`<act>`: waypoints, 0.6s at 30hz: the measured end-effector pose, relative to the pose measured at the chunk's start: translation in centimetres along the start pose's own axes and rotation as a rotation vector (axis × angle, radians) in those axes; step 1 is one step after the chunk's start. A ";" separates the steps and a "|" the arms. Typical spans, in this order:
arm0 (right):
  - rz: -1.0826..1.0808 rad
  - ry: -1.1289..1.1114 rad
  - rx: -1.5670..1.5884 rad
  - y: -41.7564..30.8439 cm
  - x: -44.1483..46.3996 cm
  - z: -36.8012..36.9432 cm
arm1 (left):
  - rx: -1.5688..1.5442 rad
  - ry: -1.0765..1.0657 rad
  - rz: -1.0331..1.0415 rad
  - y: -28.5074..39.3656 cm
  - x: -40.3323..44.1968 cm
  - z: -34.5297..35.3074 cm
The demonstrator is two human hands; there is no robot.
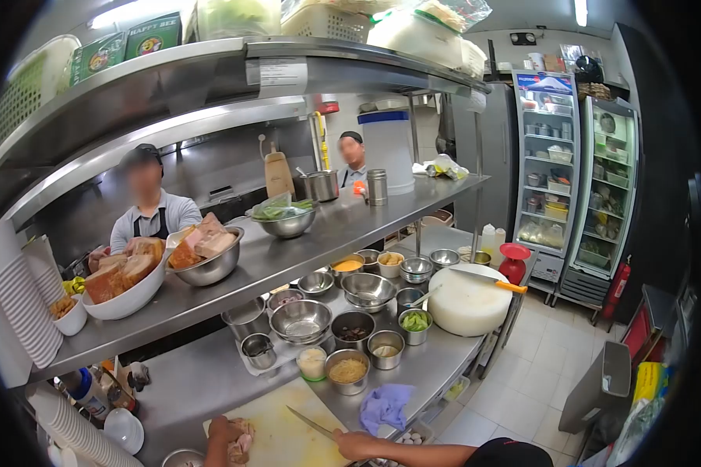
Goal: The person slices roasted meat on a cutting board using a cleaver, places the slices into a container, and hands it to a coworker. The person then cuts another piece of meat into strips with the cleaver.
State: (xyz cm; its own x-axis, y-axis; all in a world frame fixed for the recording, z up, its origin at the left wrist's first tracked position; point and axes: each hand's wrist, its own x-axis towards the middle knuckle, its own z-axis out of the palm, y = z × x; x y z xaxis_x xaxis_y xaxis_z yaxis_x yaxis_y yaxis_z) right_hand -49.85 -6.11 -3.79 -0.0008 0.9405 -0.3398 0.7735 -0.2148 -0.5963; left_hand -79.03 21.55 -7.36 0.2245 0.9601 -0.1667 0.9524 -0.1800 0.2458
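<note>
- Meat (241,440), pale pink and in a small heap, lies on the near left part of the cutting board (280,409); its left side is partly covered by the left hand.
- The left hand (222,433) touches the meat from the left; its fingertips are hard to make out, so I cannot tell whether this grip is clamped on the meat or only resting against it. The wrist runs off the near edge of view.
- The right hand (355,446) has its grip closed around the knife (310,421), hiding the handle; the bare blade points far and left over the board, apart from the meat.
- The board's near edge is cut off, as is a steel bowl (183,459) to its left.
- A crumpled purple cloth (385,406) lies right of the board on the counter (179,389), beside a steel pot (347,371) of thin, tan strands too small to identify.
- Beyond the raised shelf (350,243), one person (160,214) is hidden below the chest by heaped bowls; another person (354,163), farther right, shows only in part beside a tall white container (388,152).
</note>
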 end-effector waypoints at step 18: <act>0.020 -0.109 -0.045 1.4 0.9 -1.8 | -1.451 0.263 0.210 3.7 -11.0 1.9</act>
State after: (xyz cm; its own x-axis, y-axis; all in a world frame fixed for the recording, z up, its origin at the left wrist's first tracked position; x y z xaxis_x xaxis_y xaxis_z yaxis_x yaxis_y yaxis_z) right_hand -47.63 -5.07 -3.58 -0.0519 0.9015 -0.4296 0.8019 -0.2188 -0.5560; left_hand -77.59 9.93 -6.41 0.1354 0.9828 0.1255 -0.1582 -0.1036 0.9820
